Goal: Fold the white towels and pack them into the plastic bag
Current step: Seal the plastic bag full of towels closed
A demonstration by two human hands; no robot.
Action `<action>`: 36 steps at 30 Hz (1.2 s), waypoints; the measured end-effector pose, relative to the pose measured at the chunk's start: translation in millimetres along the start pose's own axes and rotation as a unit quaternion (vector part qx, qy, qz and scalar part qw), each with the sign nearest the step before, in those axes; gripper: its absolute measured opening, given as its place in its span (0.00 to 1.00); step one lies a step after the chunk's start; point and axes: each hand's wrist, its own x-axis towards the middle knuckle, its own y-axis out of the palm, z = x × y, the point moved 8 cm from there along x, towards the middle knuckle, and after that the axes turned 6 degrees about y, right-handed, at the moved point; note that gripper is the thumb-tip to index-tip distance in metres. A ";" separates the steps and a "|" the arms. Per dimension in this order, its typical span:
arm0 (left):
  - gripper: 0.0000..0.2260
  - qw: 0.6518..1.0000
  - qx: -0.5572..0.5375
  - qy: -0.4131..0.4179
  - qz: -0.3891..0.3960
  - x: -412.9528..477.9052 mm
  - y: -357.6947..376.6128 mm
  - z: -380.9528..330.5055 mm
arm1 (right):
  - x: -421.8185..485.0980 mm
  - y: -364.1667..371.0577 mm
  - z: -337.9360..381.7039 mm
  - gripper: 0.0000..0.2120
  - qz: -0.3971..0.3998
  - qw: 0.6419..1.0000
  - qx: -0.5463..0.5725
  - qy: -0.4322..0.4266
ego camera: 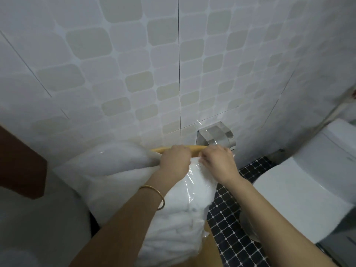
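While both grip bag mouth | left hand (176,158) pinches plastic bag (194,182) | right hand (216,160) pinches same | white towels (177,224) inside

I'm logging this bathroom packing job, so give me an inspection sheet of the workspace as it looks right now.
Surface: a tan wooden surface under the bag, mostly covered.
Job's things: clear plastic bag stuffed with white towels; a second wrapped white bundle lies to its left.
Clutter: nothing seen.
Grips: left hand and right hand both pinch the bag's mouth at its top; a gold bangle sits on the left wrist.
Cables: nothing seen.
Surroundings: tiled wall, metal paper holder, white toilet to the right, dark mosaic floor, brown panel at left.
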 end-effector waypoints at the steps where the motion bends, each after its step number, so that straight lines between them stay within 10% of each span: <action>1: 0.08 1.000 0.012 0.010 -0.004 -1.2 1.5 -2.2 | -0.7 0.1 -0.3 0.06 -0.002 1.000 -0.001 0.008; 36: 0.07 0.996 -0.078 0.044 0.014 9.5 7.1 3.5 | -1.9 6.3 10.1 0.05 -0.002 0.997 -0.010 0.081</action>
